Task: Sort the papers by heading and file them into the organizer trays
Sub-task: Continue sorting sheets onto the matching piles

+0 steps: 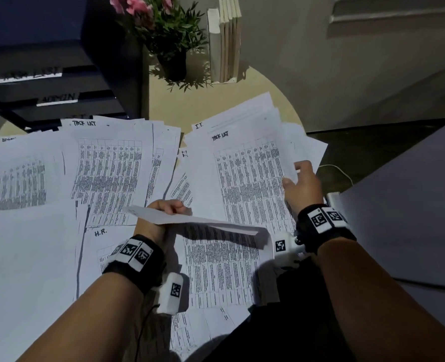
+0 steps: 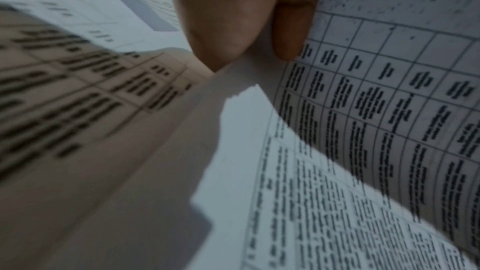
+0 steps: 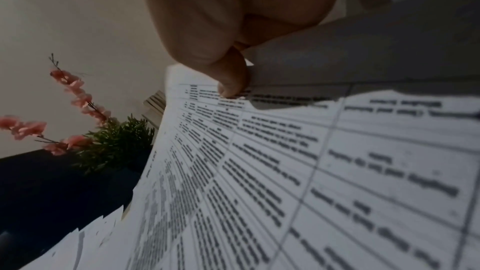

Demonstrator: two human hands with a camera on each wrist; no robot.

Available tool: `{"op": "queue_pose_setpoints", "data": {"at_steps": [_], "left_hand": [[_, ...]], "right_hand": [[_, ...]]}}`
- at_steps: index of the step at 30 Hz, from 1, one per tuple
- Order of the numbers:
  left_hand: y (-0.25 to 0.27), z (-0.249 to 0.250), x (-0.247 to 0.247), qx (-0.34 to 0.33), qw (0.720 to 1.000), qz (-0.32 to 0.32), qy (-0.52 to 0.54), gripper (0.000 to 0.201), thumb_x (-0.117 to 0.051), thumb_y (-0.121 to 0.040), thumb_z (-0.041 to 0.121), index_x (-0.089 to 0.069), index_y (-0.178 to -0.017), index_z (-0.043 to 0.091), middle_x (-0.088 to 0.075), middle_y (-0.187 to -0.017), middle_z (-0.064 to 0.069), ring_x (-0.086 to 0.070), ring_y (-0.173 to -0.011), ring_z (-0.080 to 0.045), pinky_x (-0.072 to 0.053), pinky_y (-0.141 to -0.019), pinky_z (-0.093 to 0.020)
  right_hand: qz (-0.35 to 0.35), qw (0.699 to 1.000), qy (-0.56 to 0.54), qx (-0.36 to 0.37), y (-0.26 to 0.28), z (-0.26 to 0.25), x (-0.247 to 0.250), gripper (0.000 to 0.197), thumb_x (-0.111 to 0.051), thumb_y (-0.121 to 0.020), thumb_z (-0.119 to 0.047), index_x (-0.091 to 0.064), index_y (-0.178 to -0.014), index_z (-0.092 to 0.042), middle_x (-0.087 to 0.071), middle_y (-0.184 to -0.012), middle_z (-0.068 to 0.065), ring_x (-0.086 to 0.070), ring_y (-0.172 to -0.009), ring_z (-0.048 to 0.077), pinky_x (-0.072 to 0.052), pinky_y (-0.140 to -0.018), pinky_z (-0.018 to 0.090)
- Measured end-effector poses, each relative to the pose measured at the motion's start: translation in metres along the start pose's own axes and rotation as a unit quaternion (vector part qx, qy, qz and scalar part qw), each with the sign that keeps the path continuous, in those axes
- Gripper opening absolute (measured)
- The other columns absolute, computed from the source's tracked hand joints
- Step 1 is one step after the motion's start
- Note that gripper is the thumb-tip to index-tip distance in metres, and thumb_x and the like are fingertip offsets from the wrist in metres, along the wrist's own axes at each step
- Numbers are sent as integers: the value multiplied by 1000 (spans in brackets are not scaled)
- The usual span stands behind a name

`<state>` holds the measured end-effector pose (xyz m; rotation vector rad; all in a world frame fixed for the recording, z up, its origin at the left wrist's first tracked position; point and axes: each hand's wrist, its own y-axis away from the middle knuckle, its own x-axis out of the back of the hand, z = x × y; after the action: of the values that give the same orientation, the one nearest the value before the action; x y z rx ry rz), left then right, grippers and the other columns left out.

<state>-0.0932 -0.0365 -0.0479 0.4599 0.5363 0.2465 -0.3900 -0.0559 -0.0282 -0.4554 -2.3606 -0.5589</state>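
Printed papers with handwritten headings cover the round table (image 1: 164,105). My left hand (image 1: 164,209) grips a lifted sheet (image 1: 203,222), seen edge-on above an H.R. page (image 1: 101,246); in the left wrist view thumb and finger (image 2: 288,34) pinch that sheet (image 2: 389,100). My right hand (image 1: 301,182) pinches the right edge of a raised stack topped by a TASK LIST page (image 1: 245,173), thumb (image 3: 231,81) on its top page (image 3: 285,171). The dark organizer trays (image 1: 46,82), labelled TASK LIST and ADMIN, stand at the back left.
A potted plant with pink flowers (image 1: 164,30) and upright books (image 1: 225,40) stand at the table's back. More piles marked TASK LIST (image 1: 109,168), ADMIN and I.T. (image 1: 20,257) lie at the left. A grey surface (image 1: 412,205) borders the right.
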Motion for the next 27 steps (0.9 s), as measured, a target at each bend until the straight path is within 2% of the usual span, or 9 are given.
{"op": "queue_pose_setpoints", "data": {"at_steps": [5, 8, 11, 15, 17, 19, 21, 24, 27], "left_hand": [[-12, 2, -16, 26, 1000, -11, -12, 54, -36, -77, -20, -54, -37, 12, -73, -86, -8, -66, -79, -26, -53, -89, -44], [-14, 9, -23, 46, 999, 6, -22, 42, -53, -79, -9, -66, -46, 14, -71, -109, -8, -65, -100, -29, -50, -96, -42], [-22, 10, -18, 52, 994, 63, -67, 4, -77, -76, 11, -76, -77, 14, -72, -92, -10, -68, -84, -26, -54, -84, -39], [-21, 9, -11, 22, 990, 87, -109, 35, -62, -49, -14, -71, -77, 4, -69, -75, -11, -63, -82, -28, -54, -78, -41], [-19, 10, -8, -2, 986, 95, -141, 37, -61, -49, -17, -72, -73, 9, -68, -69, -3, -63, -71, -21, -53, -67, -30], [-18, 11, -4, -12, 982, 105, -157, 44, -57, -61, -22, -65, -93, 7, -64, -75, -6, -61, -69, -20, -52, -56, -24], [-17, 11, 2, -14, 980, 114, -161, 53, -47, -68, -28, -52, -103, 11, -58, -85, -9, -57, -72, -21, -50, -51, -23], [-11, 10, 4, -13, 982, 92, -165, 56, -43, -70, -30, -52, -102, 15, -61, -90, -7, -59, -73, -19, -50, -54, -21], [-12, 10, 3, -15, 976, 64, -207, 42, -50, -82, -24, -58, -104, 12, -62, -74, -4, -58, -57, -10, -48, -51, -16]], "right_hand": [[28, 997, 35, 64, 5, 5, 5, 18, -51, -98, -14, -59, -114, -9, -61, -115, 11, -56, -103, 27, -45, -86, 31], [18, 994, -54, 97, 8, 5, 5, 6, -55, -96, -14, -57, -91, -14, -58, -83, 0, -52, -75, 15, -40, -66, 27], [-38, 987, -132, 81, 16, 4, -1, 16, -58, -94, -16, -53, -79, -20, -50, -65, -9, -42, -56, 3, -36, -58, 23], [-130, 980, -135, 70, 24, 0, -16, 23, -59, -96, -25, -55, -73, -20, -44, -54, -13, -37, -52, 4, -33, -59, 25], [-91, 989, -92, 74, 18, 0, -20, 22, -59, -95, -28, -60, -74, -21, -55, -67, -11, -50, -65, 10, -39, -67, 27], [-33, 998, 1, 54, 8, 1, -23, 14, -62, -93, -28, -67, -101, -18, -60, -105, 6, -58, -97, 24, -44, -88, 30], [-20, 995, 93, 8, 1, -1, -29, 49, -68, -89, -31, -51, -133, -17, -45, -132, 13, -46, -122, 33, -39, -107, 42], [-29, 990, 136, -36, -2, -10, -38, 75, -70, -85, -22, -29, -147, -18, -38, -139, 15, -41, -129, 36, -39, -107, 45], [-60, 991, 105, -55, -7, -14, -37, 49, -61, -88, -12, -41, -133, -12, -55, -125, 15, -54, -116, 37, -45, -88, 37]]}}
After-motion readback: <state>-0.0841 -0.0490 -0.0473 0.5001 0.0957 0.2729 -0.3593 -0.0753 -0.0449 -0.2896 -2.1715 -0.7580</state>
